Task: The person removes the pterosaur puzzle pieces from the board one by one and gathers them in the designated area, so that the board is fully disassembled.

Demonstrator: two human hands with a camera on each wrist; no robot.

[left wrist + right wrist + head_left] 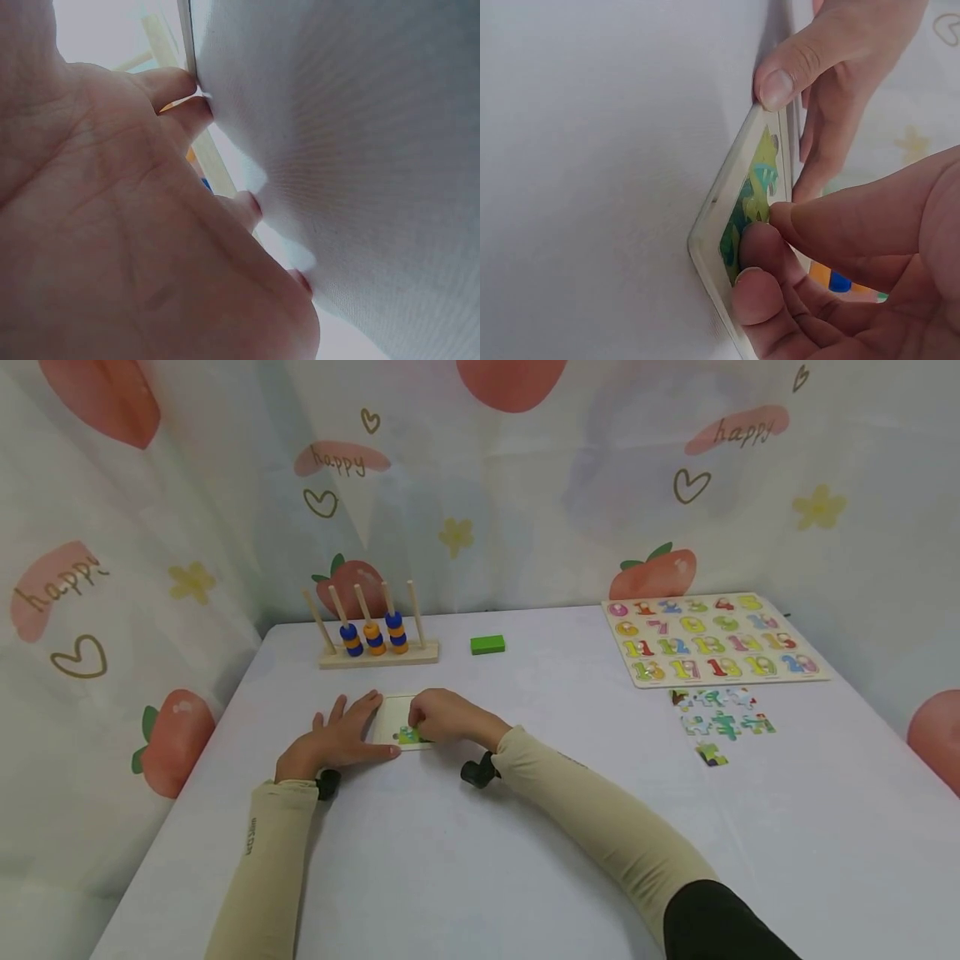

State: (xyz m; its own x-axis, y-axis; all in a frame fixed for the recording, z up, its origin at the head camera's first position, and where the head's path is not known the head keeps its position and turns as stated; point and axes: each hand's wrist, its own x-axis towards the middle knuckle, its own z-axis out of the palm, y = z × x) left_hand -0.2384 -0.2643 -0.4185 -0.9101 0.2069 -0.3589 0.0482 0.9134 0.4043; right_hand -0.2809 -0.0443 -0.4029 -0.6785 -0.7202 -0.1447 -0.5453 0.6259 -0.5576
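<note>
A small pale jigsaw tray lies on the white table, with green puzzle pieces fitted along its near side. My left hand rests at the tray's left side, fingers spread. Its thumb touches the near left corner of the frame. Over the right part of the tray, my right hand curls its fingers, and thumb and fingertips pinch at a green puzzle piece low in the frame. The fingers partly cover that piece, so its outline is hidden.
Several loose puzzle pieces lie to the right, below a number board. Behind the hands stand a wooden peg rack with blue and orange beads and a green block. A printed curtain hangs behind the table.
</note>
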